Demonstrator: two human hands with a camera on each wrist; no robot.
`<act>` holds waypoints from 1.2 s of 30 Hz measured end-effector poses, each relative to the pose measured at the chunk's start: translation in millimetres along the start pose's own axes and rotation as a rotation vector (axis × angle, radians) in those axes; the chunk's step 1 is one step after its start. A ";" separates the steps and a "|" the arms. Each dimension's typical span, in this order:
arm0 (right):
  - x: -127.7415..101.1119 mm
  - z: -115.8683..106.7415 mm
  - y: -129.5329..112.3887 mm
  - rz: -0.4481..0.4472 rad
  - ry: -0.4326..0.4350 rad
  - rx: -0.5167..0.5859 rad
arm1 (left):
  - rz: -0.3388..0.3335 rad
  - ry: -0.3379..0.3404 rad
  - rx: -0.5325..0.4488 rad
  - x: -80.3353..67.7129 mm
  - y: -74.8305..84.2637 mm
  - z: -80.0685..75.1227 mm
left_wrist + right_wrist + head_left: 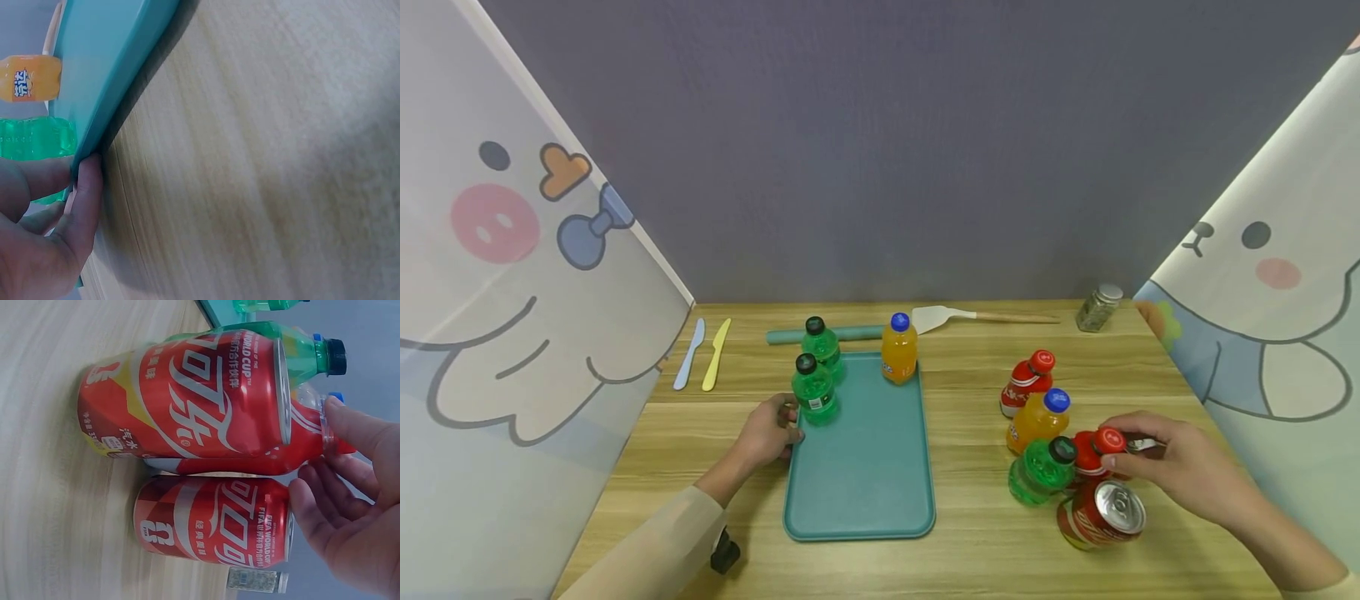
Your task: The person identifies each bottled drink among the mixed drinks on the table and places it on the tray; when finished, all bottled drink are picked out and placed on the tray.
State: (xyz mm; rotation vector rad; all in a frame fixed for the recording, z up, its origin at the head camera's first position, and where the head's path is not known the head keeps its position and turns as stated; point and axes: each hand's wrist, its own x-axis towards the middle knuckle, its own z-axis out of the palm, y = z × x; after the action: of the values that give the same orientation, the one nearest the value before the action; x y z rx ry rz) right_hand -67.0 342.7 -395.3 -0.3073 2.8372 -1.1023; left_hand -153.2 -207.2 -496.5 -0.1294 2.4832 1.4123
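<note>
My left hand (765, 435) pinches the left rim of a teal tray (861, 483) between thumb and fingers. Two green soda bottles (815, 398) with black caps stand along the tray's left side, and an orange soda bottle (898, 352) with a blue cap is at its far right corner. At the right, my right hand (1187, 468) pinches a cola bottle (1090, 454) by its red cap; cans partly hide its body in the right wrist view. One cola can (187, 397) stands in front of it, another cola can (212, 519) beside it under my fingers.
Left of the held bottle stand another green bottle (1037, 475), another orange bottle (1036, 423) and a second cola bottle (1024, 385). Along the back lie a green rod (861, 332), a spatula (934, 317) and a jar (1097, 308). Two knives (689, 354) lie far left.
</note>
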 end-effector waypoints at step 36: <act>24.6 -76.0 -73.2 -0.028 0.205 0.049 | 0.007 -0.008 -0.019 -0.6 0.3 0.1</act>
State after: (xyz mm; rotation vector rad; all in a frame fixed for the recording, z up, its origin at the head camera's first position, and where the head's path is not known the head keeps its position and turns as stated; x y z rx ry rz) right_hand -90.9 334.7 -289.9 -0.2444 2.9840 -1.2765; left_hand -152.7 -207.0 -496.2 -0.1181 2.4667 1.4367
